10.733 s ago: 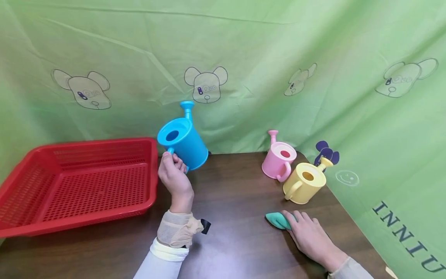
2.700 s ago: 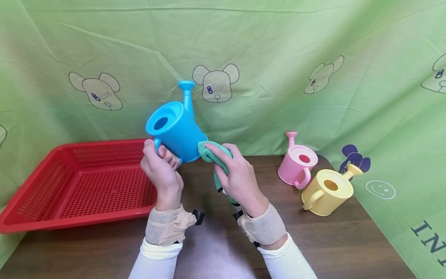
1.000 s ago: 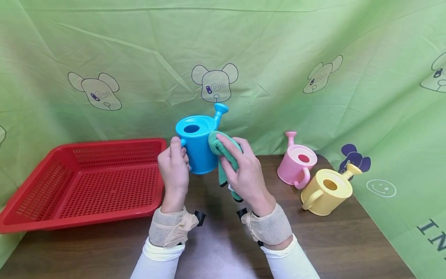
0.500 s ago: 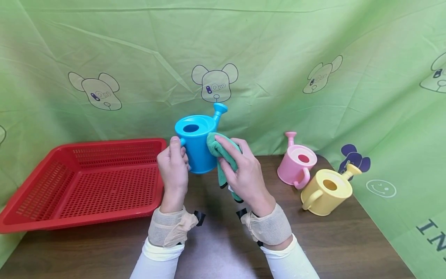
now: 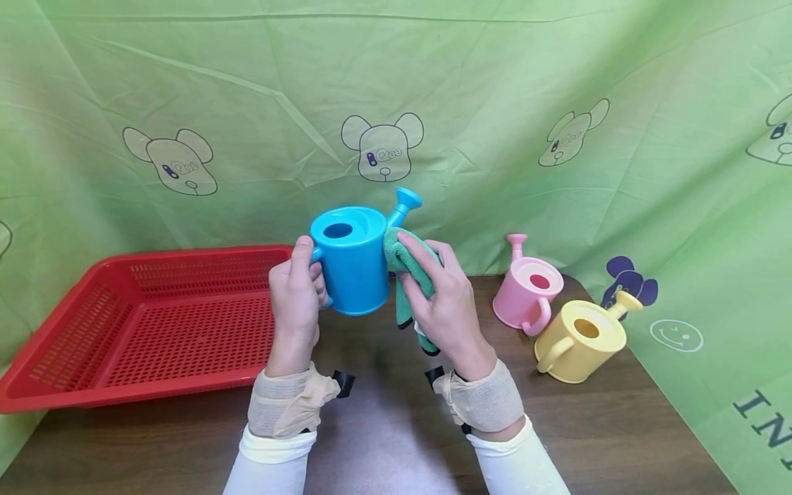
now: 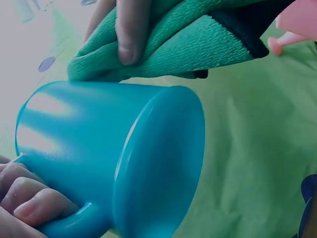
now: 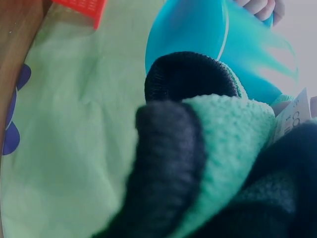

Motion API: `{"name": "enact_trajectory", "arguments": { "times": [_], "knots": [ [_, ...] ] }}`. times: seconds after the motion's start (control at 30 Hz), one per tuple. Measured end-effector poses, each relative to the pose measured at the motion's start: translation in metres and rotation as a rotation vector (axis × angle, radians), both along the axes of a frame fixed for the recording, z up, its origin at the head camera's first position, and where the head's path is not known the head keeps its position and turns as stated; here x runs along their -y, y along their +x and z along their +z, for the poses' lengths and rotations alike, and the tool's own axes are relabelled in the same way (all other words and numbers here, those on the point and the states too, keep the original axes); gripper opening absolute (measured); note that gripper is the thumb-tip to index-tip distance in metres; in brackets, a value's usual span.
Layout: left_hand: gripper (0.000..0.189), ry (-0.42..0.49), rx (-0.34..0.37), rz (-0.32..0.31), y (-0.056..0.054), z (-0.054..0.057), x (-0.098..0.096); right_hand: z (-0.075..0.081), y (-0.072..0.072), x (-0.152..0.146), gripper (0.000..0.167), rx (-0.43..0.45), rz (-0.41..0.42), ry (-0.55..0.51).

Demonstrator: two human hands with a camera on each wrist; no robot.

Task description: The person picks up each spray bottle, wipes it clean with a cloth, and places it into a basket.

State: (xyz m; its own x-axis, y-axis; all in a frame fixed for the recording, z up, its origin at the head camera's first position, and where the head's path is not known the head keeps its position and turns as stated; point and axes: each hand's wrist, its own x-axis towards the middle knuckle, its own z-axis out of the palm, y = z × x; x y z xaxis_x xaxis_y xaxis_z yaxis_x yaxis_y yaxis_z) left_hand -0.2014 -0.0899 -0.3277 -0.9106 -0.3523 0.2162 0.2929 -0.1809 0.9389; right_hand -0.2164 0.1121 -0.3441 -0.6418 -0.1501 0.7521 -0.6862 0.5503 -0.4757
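My left hand (image 5: 295, 297) grips the handle of a blue watering can (image 5: 357, 275), held up with its spout pointing right. In the left wrist view, curled fingers (image 6: 37, 201) wrap that handle. My right hand (image 5: 447, 306) holds a folded green cloth (image 5: 405, 258) with a dark edge, pressed to the can's side just below the spout. The left wrist view shows the cloth (image 6: 188, 47) lying along the can's wall. Black edging and a white label of the cloth (image 7: 223, 144) fill much of the right wrist view.
A red perforated basket (image 5: 179, 385) stands at the left of the brown table (image 5: 383, 440). A pink watering can (image 5: 526, 292) and a yellow watering can (image 5: 580, 340) stand upright at the right. Green printed fabric (image 5: 470, 103) hangs behind and along the right side.
Over the last second the blue can has turned slightly, its spout swinging right, and the cloth has shifted right with the right hand. Earlier, the cloth was near the can's base; before that, on the table.
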Motion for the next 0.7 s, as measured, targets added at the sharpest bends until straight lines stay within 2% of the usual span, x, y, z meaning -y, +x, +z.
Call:
{"name": "enact_trajectory", "arguments": {
  "times": [0.4, 0.7],
  "knots": [
    [0.055, -0.004, -0.015, -0.095, 0.0035, 0.0039, 0.0055, 0.0012, -0.0023, -0.0063, 0.054, 0.054, 0.006, -0.013],
    [0.053, -0.034, -0.015, -0.131, 0.0038, 0.0038, 0.0088, 0.0007, -0.004, -0.0084, 0.054, 0.065, 0.008, -0.006]
  ]
}}
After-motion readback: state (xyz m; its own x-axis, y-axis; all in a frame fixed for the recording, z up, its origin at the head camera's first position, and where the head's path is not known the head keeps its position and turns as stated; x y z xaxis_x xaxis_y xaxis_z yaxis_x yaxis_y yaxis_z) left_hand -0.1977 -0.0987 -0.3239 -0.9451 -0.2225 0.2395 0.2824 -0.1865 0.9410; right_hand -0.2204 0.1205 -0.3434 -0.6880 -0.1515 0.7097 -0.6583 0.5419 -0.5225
